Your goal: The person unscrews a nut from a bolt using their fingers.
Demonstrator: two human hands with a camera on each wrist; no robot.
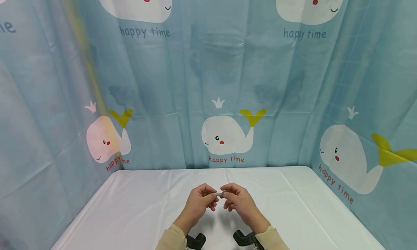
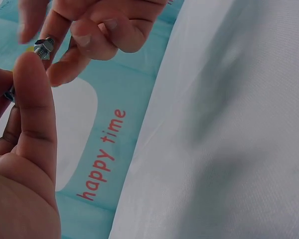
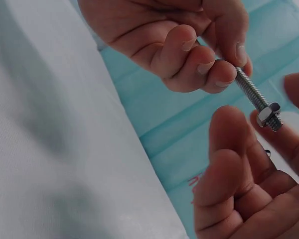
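A silver threaded bolt (image 3: 250,88) carries a hex nut (image 3: 268,114) close to its free end, with a short stretch of thread showing past it. My left hand (image 1: 200,200) pinches the bolt between thumb and index finger; the bolt's other end (image 2: 10,94) peeks out behind the thumb in the left wrist view. Beside the nut is my right hand (image 1: 239,201), thumb and index finger spread apart on either side of it. Its index finger (image 3: 281,137) lies close behind the bolt's tip; whether it touches, I cannot tell. Both hands are above the table.
A white cloth covers the table (image 1: 130,206). Blue curtains (image 1: 189,79) with whale prints hang behind it and along both sides. Black wrist devices (image 1: 196,241) are strapped at the sleeves.
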